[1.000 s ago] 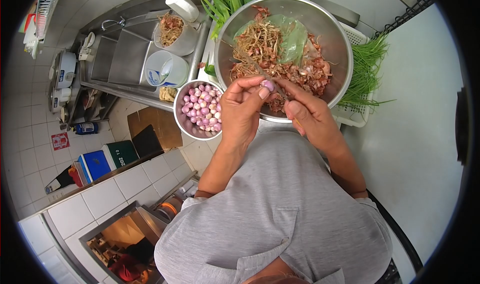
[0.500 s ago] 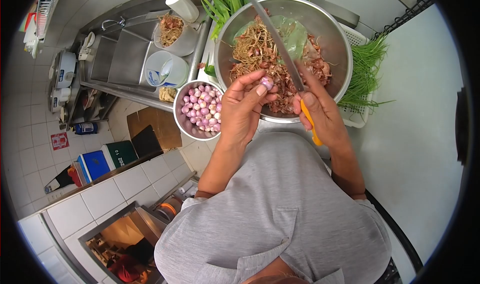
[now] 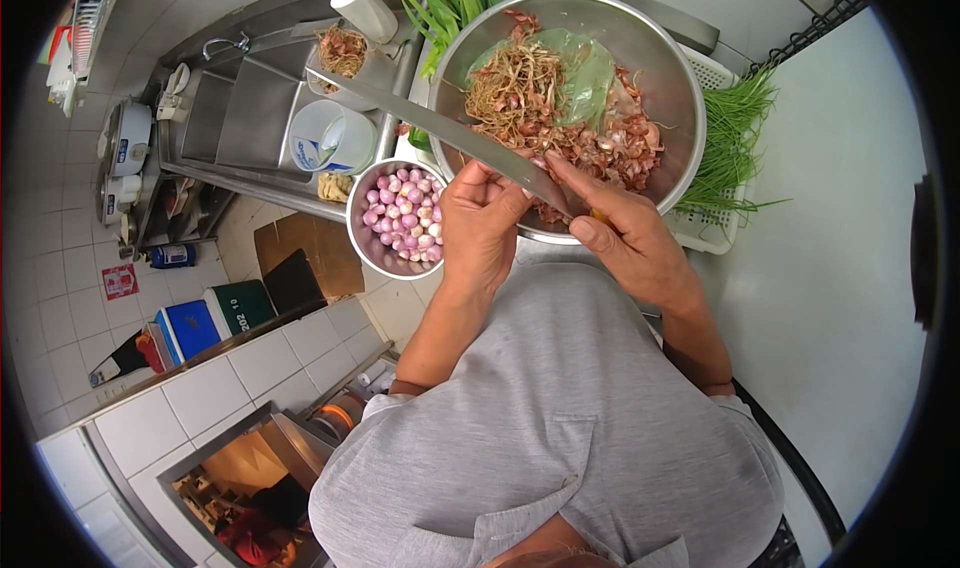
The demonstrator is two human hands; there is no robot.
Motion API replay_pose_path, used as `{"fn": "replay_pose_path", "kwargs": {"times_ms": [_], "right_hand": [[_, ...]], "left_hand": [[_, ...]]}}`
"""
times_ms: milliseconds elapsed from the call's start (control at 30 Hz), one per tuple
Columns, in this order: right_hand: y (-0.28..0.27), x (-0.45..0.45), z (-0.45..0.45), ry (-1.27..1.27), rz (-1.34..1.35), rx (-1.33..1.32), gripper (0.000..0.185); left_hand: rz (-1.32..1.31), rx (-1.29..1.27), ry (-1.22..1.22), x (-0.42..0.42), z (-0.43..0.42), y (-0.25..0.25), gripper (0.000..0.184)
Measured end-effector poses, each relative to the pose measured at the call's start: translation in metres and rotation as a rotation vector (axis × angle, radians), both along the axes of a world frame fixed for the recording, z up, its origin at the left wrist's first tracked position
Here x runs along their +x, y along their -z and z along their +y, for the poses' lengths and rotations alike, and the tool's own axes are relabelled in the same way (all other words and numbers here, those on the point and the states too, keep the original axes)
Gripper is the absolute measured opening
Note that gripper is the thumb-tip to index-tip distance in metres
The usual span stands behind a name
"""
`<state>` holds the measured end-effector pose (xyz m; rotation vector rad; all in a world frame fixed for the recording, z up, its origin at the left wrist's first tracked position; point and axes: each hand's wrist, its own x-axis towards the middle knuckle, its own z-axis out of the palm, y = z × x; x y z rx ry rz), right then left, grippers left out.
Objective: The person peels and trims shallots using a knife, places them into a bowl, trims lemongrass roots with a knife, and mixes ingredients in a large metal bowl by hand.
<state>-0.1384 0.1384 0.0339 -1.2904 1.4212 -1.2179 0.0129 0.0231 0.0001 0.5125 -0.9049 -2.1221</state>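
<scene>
Over the near rim of a large steel bowl (image 3: 690,158), my left hand (image 3: 482,213) pinches a small purple shallot (image 3: 539,162), mostly hidden behind the blade. My right hand (image 3: 630,230) is closed around the knife's handle, of which only a bit of yellow shows. The long knife (image 3: 450,131) points up and left, its flat blade across the shallot and my left fingertips. Brown skins (image 3: 630,148), dry roots (image 3: 515,83) and a green plastic bag (image 3: 587,73) lie in the large bowl. A smaller steel bowl (image 3: 357,230) of peeled shallots stands left of my left hand.
A sink (image 3: 262,108) with plastic tubs (image 3: 335,138) and a white pump bottle (image 3: 364,11) is at the upper left. Green leaves (image 3: 450,8) lie behind the large bowl. Thin green stalks (image 3: 735,148) rest on a white basket (image 3: 735,230) at its right.
The knife has swung from pointing up, clear of the shallot, to pointing left across it. My right hand has turned and moved nearer to my left hand, which has barely moved.
</scene>
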Motion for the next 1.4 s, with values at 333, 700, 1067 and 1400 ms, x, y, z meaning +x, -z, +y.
{"fn": "replay_pose_path", "kwargs": {"times_ms": [333,700,1067,1400], "right_hand": [[0.009,0.007,-0.004,0.102,0.07,-0.165,0.055],[0.006,0.006,-0.001,0.184,-0.489,0.11,0.051],[0.006,0.009,-0.003,0.096,-0.012,-0.076,0.057],[0.003,0.012,-0.001,0.12,0.088,-0.108,0.056]], "left_hand": [[-0.068,-0.086,-0.016,0.003,-0.002,0.005,0.024],[0.08,0.13,0.084,0.0,-0.01,0.006,0.027],[0.001,0.035,0.027,-0.001,-0.004,0.003,0.022],[-0.081,-0.033,0.003,-0.001,-0.001,0.005,0.025]]}}
